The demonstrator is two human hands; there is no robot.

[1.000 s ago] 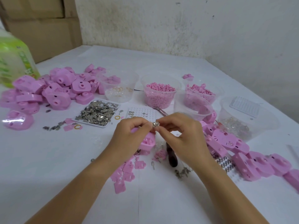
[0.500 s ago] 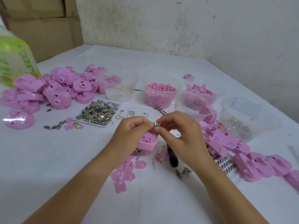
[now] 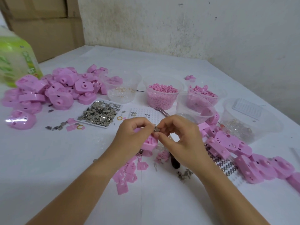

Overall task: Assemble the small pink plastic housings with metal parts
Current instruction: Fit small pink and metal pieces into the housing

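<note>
Housing pile (image 3: 61, 93): pink plastic, smooth and glossy, with bright highlights on the curved faces.
Held housing (image 3: 150, 142): the same pink plastic, smooth, with a duller sheen.
Small metal part (image 3: 156, 129): silvery metal, shiny.
Stamped pieces (image 3: 99, 113): grey-silver metal, glinting, in a white plastic tray (image 3: 106, 126).
Cups (image 3: 121, 95): thin clear plastic, smooth, slightly cloudy.
Pellets (image 3: 163, 95): pink plastic, matt.
Flat plates (image 3: 128, 174): pink plastic, smooth, matt.
Tabletop (image 3: 48, 159): white matt covering; whether it is paper or cloth cannot be told.
Wall (image 3: 178, 26): rough, matt, stained plaster.
Boxes (image 3: 45, 30): brown cardboard, matt.
Bottle (image 3: 14, 62): green translucent plastic, glossy.
</note>
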